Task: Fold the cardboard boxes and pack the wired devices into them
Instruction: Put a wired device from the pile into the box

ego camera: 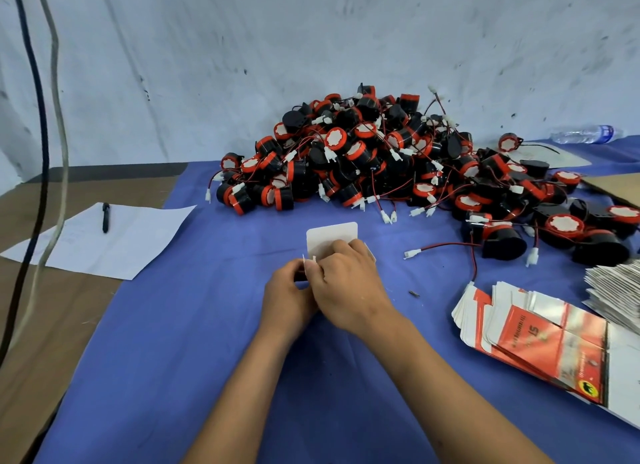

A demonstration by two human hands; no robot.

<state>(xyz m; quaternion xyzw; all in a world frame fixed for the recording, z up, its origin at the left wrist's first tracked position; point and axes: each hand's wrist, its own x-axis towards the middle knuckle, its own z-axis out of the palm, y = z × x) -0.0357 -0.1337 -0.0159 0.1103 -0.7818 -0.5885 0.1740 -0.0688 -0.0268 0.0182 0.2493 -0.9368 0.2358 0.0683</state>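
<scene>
1. The cardboard box (331, 239), white with a rounded flap standing up, sits mid-desk, well short of the back edge.
2. The left hand (287, 292) pinches its near edge.
3. The right hand (346, 283) curls its fingers over the box.
4. The wired devices (381, 152), black with red rings, are heaped towards the back edge.

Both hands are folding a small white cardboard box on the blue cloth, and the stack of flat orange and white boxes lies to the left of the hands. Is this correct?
Not quite. The head view shows the stack of flat orange and white boxes to the right of the hands, not the left. The rest holds: the left hand and right hand hold the small white cardboard box over the blue cloth.
</scene>
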